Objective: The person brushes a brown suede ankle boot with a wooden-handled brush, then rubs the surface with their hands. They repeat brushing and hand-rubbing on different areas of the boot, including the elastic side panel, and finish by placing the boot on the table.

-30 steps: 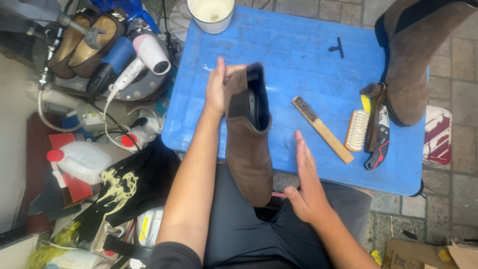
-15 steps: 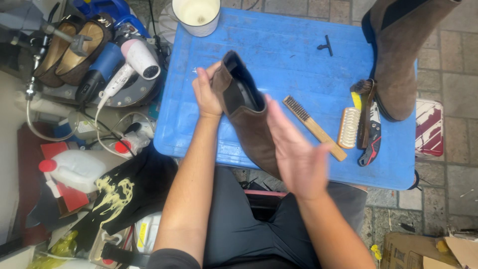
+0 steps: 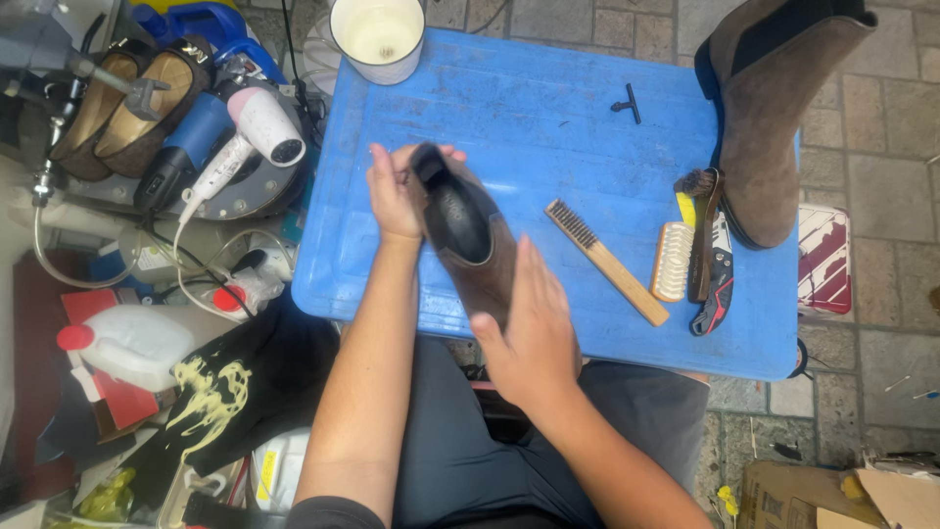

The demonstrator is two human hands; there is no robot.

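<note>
On the blue surface (image 3: 548, 108), a white cup (image 3: 378, 37) stands at top centre, a second brown boot (image 3: 774, 108) upper right, brushes (image 3: 676, 260) beside it. Upper left lies what looks like a pink hairdryer (image 3: 259, 127).

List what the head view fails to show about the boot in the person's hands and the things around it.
- Held boot: toe and sole hidden by the right hand.
- Left hand: fingertips hidden behind the boot's top.
- Second boot: its top cut off by the upper edge.
- White cup: rim cut off by the upper edge.
- Small black part on the blue table: too small to identify.
</note>
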